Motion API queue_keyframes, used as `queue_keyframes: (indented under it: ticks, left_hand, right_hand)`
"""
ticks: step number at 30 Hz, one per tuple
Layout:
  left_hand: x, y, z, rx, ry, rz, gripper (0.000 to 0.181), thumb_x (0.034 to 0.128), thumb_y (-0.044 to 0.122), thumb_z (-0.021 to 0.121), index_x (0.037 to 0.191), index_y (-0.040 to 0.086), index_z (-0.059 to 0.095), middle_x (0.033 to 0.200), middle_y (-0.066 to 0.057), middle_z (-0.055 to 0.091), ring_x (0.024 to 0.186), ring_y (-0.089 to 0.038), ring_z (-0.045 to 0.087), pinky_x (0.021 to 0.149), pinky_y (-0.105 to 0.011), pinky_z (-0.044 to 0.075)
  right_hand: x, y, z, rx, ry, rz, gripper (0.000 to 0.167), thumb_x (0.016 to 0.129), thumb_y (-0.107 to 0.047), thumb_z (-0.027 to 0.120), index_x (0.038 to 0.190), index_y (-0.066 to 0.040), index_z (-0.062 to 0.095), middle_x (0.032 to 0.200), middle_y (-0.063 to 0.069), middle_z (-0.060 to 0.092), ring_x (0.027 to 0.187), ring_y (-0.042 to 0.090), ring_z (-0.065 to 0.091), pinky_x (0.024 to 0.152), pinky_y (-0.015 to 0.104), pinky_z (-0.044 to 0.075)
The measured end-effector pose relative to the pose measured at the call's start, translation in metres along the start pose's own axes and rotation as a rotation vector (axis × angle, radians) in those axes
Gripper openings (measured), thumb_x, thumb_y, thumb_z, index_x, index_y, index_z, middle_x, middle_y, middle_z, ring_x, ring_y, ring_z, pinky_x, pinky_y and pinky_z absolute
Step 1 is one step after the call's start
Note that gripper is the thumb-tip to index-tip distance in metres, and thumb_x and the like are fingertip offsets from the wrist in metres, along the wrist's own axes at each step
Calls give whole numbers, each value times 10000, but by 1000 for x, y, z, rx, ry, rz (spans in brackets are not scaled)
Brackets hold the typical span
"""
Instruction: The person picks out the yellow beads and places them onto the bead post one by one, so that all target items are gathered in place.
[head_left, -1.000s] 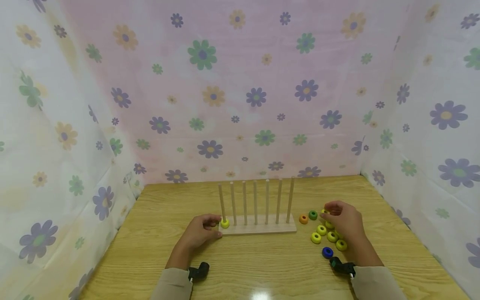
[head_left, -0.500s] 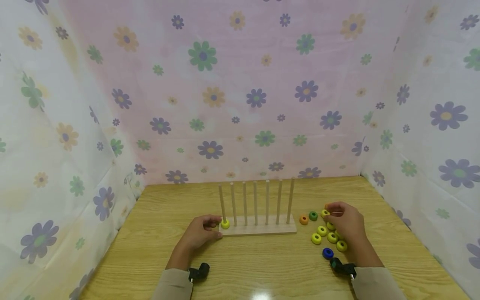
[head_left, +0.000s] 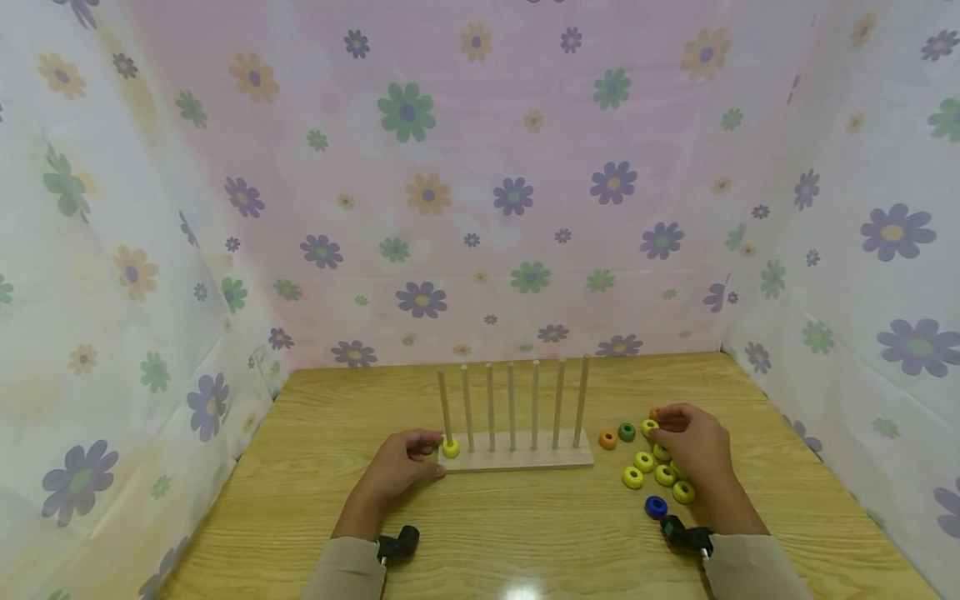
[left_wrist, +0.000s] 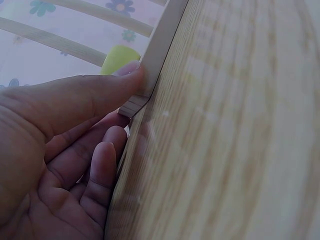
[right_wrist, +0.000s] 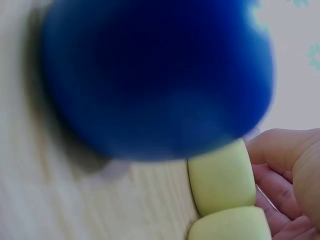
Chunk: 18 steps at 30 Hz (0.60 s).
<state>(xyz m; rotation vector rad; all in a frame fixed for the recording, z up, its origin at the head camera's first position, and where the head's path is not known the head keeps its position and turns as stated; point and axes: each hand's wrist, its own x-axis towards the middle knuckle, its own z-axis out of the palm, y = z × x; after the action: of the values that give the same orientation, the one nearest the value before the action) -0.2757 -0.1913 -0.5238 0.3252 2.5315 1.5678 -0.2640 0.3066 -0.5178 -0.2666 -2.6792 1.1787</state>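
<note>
A wooden peg rack (head_left: 517, 457) with several upright rods stands on the table, a yellow ring (head_left: 450, 448) round its leftmost rod. My left hand (head_left: 399, 463) grips the base's left end; the left wrist view shows the thumb (left_wrist: 100, 95) on its front and a finger behind. To the right, my right hand (head_left: 693, 442) is above loose rings, thumb and index finger at a yellow ring (head_left: 650, 428), which they seem to pinch. Its fingertips are hidden in the right wrist view behind a yellow ring (right_wrist: 222, 177) and a large, near blue ring (right_wrist: 160, 80).
Several more yellow rings (head_left: 633, 477) lie around the right hand, some partly under it. A green ring (head_left: 626, 432), an orange ring (head_left: 608, 439), another orange ring (head_left: 656, 412) and a blue ring (head_left: 656, 507) lie close by. Flowered cloth (head_left: 480, 233) surrounds the wooden table (head_left: 480, 533).
My right hand has shifted slightly right, uncovering the far orange ring and more of the yellow ring at its fingertips. The left hand and the rack have stayed in place.
</note>
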Motion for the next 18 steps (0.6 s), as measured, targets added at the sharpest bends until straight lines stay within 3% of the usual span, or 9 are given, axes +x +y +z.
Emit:
queue_keyframes:
  ticks: [4, 12, 18]
  left_hand:
    - [0, 0, -1, 7, 2, -12, 428, 834, 170, 884, 1237, 173, 740, 1233, -43, 690, 1125, -237, 599, 921, -374, 506]
    - [0, -1, -2, 13, 3, -10, 418, 838, 176, 881, 1233, 173, 743, 1227, -44, 687, 1109, -231, 596, 908, -367, 502]
    - [0, 1, -1, 26, -1, -13, 419, 846, 168, 873, 1243, 168, 740, 1237, -44, 688, 1110, -231, 594, 920, -383, 500]
  right_hand:
    - [-1, -3, -2, 4, -2, 28, 313, 911, -282, 813, 1146, -100, 714, 1184, 146, 743, 1034, 309, 698, 843, 440, 569]
    - [-5, -11, -6, 32, 12, 95, 294, 935, -284, 779, 1141, -90, 697, 1188, 150, 698, 1035, 293, 637, 724, 287, 535]
    - [-2, -5, -6, -17, 0, 75, 248, 934, -281, 780, 1085, -95, 717, 1158, 152, 722, 1015, 289, 645, 729, 289, 518]
